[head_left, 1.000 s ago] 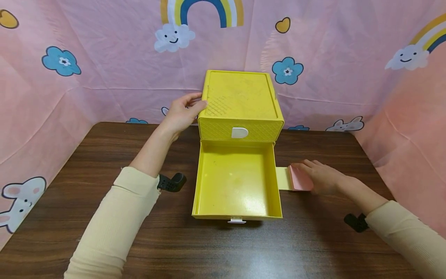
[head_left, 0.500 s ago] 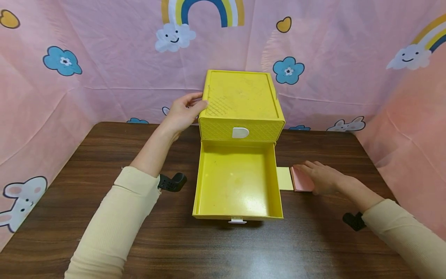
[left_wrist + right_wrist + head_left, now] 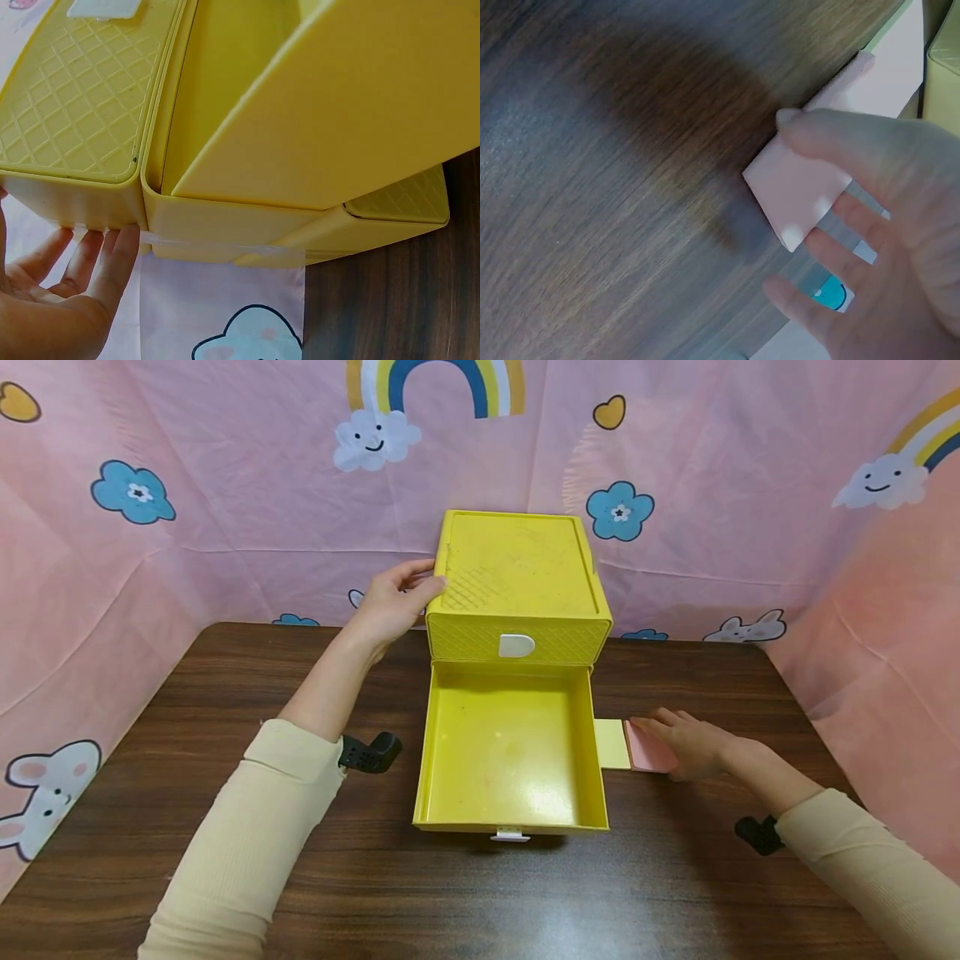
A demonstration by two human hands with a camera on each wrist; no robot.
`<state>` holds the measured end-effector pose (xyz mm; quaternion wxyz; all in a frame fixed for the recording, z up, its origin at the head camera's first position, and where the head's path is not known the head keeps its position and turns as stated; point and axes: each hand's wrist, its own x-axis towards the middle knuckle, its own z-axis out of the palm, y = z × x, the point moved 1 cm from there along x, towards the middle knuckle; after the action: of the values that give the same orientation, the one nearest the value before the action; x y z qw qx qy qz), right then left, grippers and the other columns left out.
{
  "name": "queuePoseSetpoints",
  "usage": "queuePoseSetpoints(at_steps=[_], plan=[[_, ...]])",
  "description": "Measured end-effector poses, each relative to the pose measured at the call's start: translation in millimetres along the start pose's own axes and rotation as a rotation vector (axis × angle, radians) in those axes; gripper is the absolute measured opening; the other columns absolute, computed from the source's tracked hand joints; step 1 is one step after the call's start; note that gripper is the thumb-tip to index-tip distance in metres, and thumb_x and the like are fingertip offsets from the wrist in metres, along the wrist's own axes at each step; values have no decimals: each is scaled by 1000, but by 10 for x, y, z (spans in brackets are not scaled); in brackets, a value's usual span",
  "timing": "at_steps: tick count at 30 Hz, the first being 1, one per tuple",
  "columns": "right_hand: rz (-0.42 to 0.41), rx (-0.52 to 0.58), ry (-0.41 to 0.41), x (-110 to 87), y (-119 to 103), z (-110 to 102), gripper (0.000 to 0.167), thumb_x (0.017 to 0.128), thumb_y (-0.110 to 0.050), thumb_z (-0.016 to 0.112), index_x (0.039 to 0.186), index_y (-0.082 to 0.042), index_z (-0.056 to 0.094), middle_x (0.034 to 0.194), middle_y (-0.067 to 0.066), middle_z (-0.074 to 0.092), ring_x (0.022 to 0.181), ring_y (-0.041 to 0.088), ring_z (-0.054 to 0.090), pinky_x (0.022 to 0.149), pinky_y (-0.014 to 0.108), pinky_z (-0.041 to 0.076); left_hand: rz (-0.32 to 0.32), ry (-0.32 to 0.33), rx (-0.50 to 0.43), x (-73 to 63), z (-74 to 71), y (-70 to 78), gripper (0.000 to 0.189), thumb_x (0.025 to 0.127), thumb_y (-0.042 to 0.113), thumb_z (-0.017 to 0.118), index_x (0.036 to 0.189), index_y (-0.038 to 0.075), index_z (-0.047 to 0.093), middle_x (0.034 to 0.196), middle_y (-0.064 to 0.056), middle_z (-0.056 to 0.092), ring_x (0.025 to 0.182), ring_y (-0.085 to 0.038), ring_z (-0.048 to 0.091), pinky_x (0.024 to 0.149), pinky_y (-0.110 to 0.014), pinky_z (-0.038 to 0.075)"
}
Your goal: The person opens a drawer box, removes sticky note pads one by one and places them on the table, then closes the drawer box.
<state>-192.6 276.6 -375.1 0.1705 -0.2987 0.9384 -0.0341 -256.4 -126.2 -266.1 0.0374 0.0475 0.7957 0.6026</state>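
Observation:
A yellow plastic drawer box [image 3: 517, 564] stands at the back of the table, its lower drawer [image 3: 506, 743] pulled out with a bare floor. My left hand [image 3: 393, 602] rests against the box's left side near the top; in the left wrist view its fairly straight fingers [image 3: 116, 262] touch the side wall. Right of the drawer, a pale yellow sticky note pad [image 3: 613, 744] lies on the table. Beside it is a pink sticky note pad [image 3: 649, 750], which my right hand [image 3: 693, 745] holds between thumb and fingers at opposite edges, seen in the right wrist view.
The dark wood table [image 3: 337, 877] extends around the box. A pink printed cloth [image 3: 262, 468] hangs behind and along both sides. The upper drawer has a white handle [image 3: 517, 646] and is closed; another white handle [image 3: 511, 836] sits on the pulled-out drawer's front.
The pink pad, tilted and close over the yellow pad's edge earlier, now lies flatter and slightly further right beside it. My right hand settled lower with it. My left hand stays put.

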Motion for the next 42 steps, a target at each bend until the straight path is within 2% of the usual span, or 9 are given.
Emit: queuePoseSetpoints(at_steps=[7, 12, 42], plan=[[-11, 14, 13, 6, -7, 13, 78, 72, -8, 76, 138, -2, 35, 129, 21, 39, 109, 40, 44, 87, 55, 47, -3, 3, -8, -8, -2, 4, 50, 93, 31, 53, 139, 18, 41, 131, -7, 47, 108, -22, 56, 86, -35, 52], [-4, 28, 12, -2, -23, -2, 77, 72, -9, 76, 138, -2, 35, 128, 21, 38, 109, 39, 44, 86, 54, 47, -4, 4, -16, -10, 2, 6, 49, 93, 30, 53, 139, 18, 42, 131, -7, 48, 107, -22, 56, 88, -39, 51], [3, 25, 15, 25, -29, -4, 77, 71, -6, 76, 138, -3, 36, 128, 21, 39, 109, 40, 44, 85, 55, 47, -6, -9, -18, 0, 1, 1, 49, 93, 30, 53, 139, 19, 41, 131, -7, 47, 108, -21, 55, 86, -36, 52]])
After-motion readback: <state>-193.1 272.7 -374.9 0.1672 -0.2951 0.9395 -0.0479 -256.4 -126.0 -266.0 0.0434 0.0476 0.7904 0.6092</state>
